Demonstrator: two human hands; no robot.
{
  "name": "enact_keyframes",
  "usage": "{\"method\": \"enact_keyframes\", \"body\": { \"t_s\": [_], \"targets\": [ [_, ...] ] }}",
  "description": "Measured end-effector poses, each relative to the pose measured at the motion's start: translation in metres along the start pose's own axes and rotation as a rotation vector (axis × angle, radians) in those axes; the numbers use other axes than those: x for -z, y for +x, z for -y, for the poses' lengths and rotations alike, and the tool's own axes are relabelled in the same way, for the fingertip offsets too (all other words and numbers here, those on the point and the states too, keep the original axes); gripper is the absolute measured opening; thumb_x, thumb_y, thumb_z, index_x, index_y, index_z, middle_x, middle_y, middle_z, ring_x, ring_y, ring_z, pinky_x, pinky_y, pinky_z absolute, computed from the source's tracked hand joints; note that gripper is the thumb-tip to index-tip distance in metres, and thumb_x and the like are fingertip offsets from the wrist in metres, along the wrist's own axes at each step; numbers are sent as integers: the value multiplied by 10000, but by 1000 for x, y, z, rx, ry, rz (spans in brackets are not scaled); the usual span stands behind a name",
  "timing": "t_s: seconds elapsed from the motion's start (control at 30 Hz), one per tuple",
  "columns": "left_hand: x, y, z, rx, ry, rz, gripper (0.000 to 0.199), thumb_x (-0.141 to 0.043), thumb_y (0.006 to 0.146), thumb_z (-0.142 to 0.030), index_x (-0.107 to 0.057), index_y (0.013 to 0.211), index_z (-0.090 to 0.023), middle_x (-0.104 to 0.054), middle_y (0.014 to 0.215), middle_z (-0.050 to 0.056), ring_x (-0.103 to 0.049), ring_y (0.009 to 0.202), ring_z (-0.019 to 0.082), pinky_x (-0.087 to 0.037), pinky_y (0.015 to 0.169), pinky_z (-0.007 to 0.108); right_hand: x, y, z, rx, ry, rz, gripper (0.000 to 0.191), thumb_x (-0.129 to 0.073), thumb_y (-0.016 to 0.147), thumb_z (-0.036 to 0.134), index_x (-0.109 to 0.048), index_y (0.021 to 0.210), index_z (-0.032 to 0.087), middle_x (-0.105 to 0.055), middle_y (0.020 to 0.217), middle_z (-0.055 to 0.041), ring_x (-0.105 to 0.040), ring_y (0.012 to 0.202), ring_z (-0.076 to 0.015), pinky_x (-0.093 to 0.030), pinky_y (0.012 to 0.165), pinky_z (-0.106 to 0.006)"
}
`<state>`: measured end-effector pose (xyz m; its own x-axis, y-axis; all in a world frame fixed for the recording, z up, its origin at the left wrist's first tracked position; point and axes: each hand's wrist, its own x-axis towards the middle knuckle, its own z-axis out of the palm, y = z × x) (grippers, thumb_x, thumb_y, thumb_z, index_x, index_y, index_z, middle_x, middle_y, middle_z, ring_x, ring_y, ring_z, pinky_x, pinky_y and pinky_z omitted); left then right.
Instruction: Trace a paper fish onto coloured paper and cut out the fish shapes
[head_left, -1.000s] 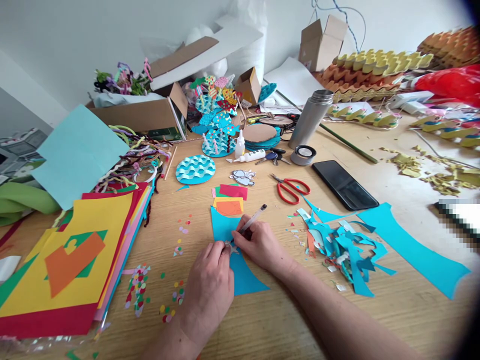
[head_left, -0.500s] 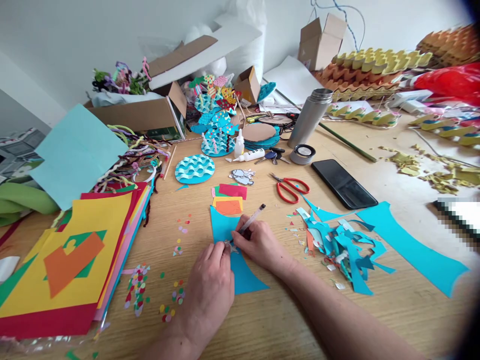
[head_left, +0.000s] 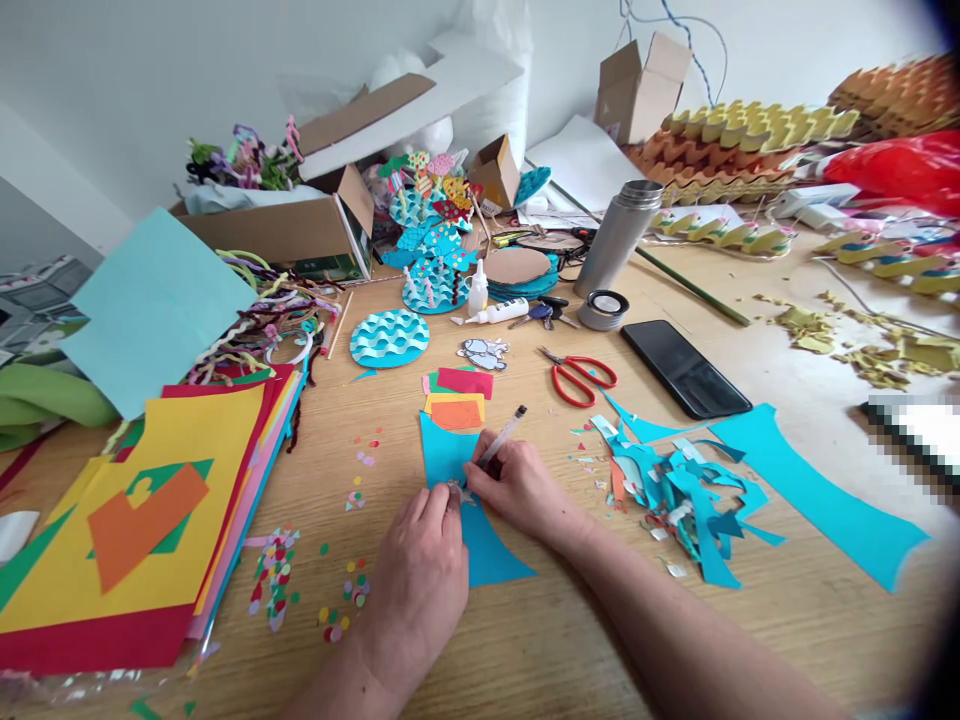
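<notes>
The right hand (head_left: pixel 521 485) is closed around a pen (head_left: pixel 511 428), its lower end down at a small pale cutout (head_left: pixel 463 492). The left hand (head_left: pixel 427 550) lies with fingers bent and close together at the cutout's edge; I cannot tell whether they pinch it. The cutout sits on a blue sheet (head_left: pixel 491 560) on the table (head_left: pixel 555 630), between the hands.

Just beyond lie an orange paper piece (head_left: pixel 457 414) and a grey-and-white cutout (head_left: pixel 484 352). To the right are red-handled scissors (head_left: pixel 577 378), a heap of blue scraps (head_left: pixel 664 480) and a dark-screened phone (head_left: pixel 686 368).

Farther back, a white bottle (head_left: pixel 502 311) on its side bears dark print too small to read, near an upright nozzle bottle (head_left: pixel 478 290). A metal flask (head_left: pixel 621 235) stands uncapped, its contents hidden, near a round lid (head_left: pixel 604 308).

A small carton (head_left: pixel 495 172) carries markings I cannot make out. At the back left, a cardboard box (head_left: pixel 262 235) holds fuzzy coloured stems (head_left: pixel 247 160) and pale wrapping (head_left: pixel 251 198).
</notes>
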<state>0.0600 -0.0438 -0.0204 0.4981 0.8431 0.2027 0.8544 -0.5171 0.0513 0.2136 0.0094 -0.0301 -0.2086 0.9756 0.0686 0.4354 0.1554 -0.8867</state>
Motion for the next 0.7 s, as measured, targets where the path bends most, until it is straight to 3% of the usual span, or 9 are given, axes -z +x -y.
{"method": "enact_keyframes", "body": {
  "t_s": [0.53,0.7],
  "targets": [
    [-1,-2,0,-1,4,3,371,-419,784,-4,-605,1102,-52,-622,969,127,-593,899,243,-549,818,412,7,1,4,-27,-29,69,103,-545,789,172,-525,688,171,-505,557,50,-439,491,-76,-333,488,-192],
    [3,-2,-1,0,7,28,372,-428,795,-16,-602,1107,-119,-615,988,99,-590,904,230,-550,814,398,9,2,6,-51,-25,84,100,-549,796,186,-534,699,167,-504,564,48,-441,502,-80,-337,495,-196]
  ]
}}
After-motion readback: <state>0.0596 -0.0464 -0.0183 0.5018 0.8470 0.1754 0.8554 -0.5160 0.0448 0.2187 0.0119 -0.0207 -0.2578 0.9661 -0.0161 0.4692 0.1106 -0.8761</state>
